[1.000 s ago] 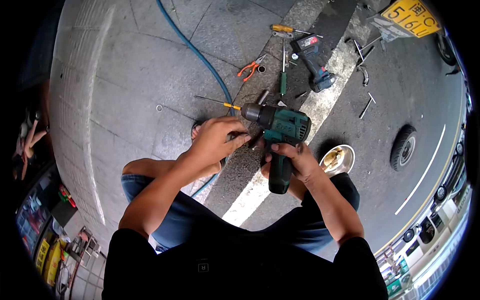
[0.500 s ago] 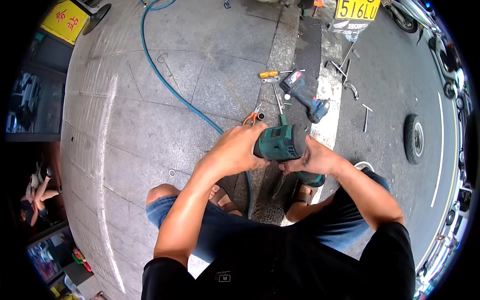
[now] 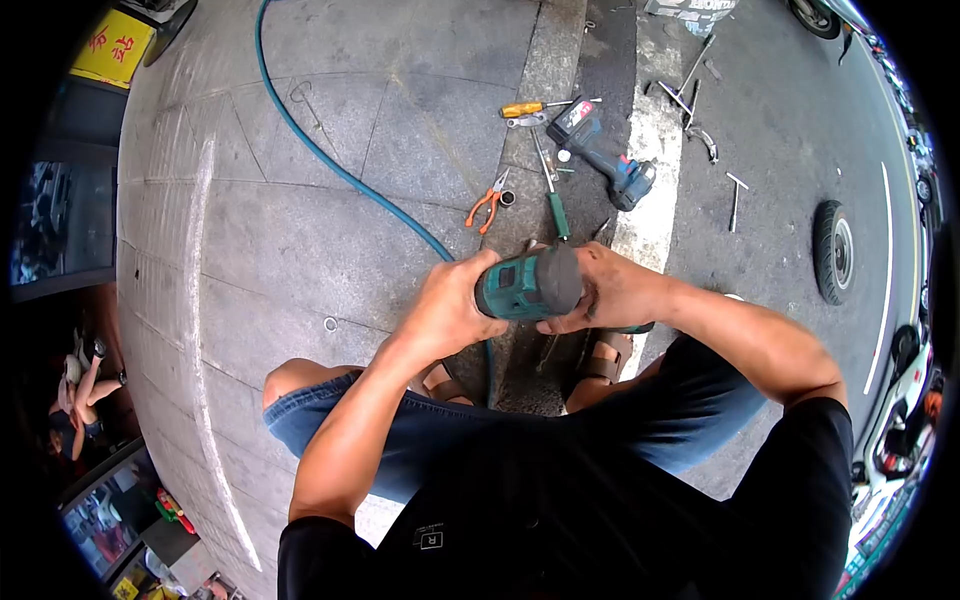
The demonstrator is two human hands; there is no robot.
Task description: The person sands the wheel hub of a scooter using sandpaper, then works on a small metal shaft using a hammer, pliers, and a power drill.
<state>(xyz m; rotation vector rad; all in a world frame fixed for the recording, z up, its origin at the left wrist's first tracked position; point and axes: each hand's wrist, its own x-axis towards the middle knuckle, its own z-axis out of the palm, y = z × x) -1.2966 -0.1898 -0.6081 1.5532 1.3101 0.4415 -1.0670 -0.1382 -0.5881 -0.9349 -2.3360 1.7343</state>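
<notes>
A green-and-black cordless power tool [image 3: 525, 284] is held in both hands above the pavement, between my knees. My left hand [image 3: 452, 305] wraps round its left end, and the fingers' far side is hidden. Around the black-ended right side, my right hand [image 3: 615, 288] is closed, with the thumb underneath. Just beyond the hands lies a green-handled screwdriver [image 3: 557, 212]. Orange-handled pliers [image 3: 488, 205] rest on the ground to its left, beside a small socket [image 3: 508, 198]. Farther off lies a blue-and-black cordless power tool [image 3: 605, 160] on its side.
A yellow-handled screwdriver [image 3: 522, 109] lies beyond the pliers. A blue hose [image 3: 335, 168] curves over the paving toward my feet. To the right are a T-handle wrench [image 3: 736, 203] and a wheel [image 3: 833, 252] on the road. A metal ring [image 3: 330, 324] sits near my left knee.
Both hands have shifted slightly left with the green tool, which has turned a little. The pliers and green-handled screwdriver now show more fully. The whole view has moved somewhat.
</notes>
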